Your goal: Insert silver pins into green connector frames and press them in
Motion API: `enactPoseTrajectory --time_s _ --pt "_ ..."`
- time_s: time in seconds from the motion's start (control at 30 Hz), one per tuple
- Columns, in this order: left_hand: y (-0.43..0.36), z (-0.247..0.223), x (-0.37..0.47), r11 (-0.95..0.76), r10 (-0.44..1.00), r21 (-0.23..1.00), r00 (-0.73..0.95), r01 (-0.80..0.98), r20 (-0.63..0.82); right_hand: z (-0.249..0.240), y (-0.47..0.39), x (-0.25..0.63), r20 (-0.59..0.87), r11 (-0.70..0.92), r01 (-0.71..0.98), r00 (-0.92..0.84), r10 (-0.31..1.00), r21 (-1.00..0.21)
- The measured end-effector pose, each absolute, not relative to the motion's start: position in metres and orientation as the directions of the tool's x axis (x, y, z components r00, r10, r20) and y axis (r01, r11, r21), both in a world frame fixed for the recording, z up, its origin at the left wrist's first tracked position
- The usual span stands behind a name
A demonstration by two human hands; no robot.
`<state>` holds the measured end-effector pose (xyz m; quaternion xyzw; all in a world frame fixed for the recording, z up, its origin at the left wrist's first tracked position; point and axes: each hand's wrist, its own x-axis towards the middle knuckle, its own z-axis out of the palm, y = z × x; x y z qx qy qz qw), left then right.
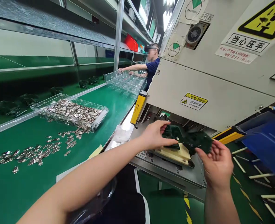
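Note:
My left hand (157,135) has its thumb and fingers around the edges of a dark green, see-through plastic part (172,132), which is over the cream-coloured fixture block (185,154) on the machine's metal bed. Pinched by the thumb and fingers of my right hand (217,160) is a second dark green plastic part (199,141), just right of the block. The two parts appear close together or overlapping; whether they touch, I cannot tell.
A press machine (170,82) with warning labels rises above my hands. To the left, a clear tray (100,119) of small metal pieces rests on the green bench, with loose pieces (37,154) nearby. A co-worker (152,63) reaches over clear trays (125,81). Blue bins (265,143) stand right.

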<state>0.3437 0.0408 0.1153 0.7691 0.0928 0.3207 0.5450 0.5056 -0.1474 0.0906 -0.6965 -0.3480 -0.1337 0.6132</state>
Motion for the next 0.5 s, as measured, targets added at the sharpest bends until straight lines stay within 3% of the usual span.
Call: enactPoseTrajectory --time_s 0.1,0.2,0.37,0.43,0.5 --pt "0.052 0.102 0.275 -0.297 0.551 0.939 0.771 -0.175 0.318 0.093 -0.125 0.513 0.525 -0.081 0.699 0.603 0.601 -0.71" --pt "0.062 0.075 0.206 -0.279 0.572 0.96 0.8 -0.016 0.18 0.095 -0.109 0.517 0.384 -0.139 0.698 0.536 0.752 -0.702" --pt "0.065 0.025 0.159 -0.17 0.598 0.978 0.801 0.12 0.006 0.089 -0.129 0.514 0.413 -0.224 0.754 0.554 0.723 -0.618" --pt "0.062 0.015 0.164 -0.144 0.569 0.984 0.823 0.106 -0.005 0.082 -0.152 0.506 0.496 -0.31 0.769 0.61 0.618 -0.559" --pt "0.058 0.012 0.173 -0.172 0.514 0.983 0.857 0.072 0.027 0.074 -0.169 0.496 0.555 -0.326 0.739 0.664 0.5 -0.59"
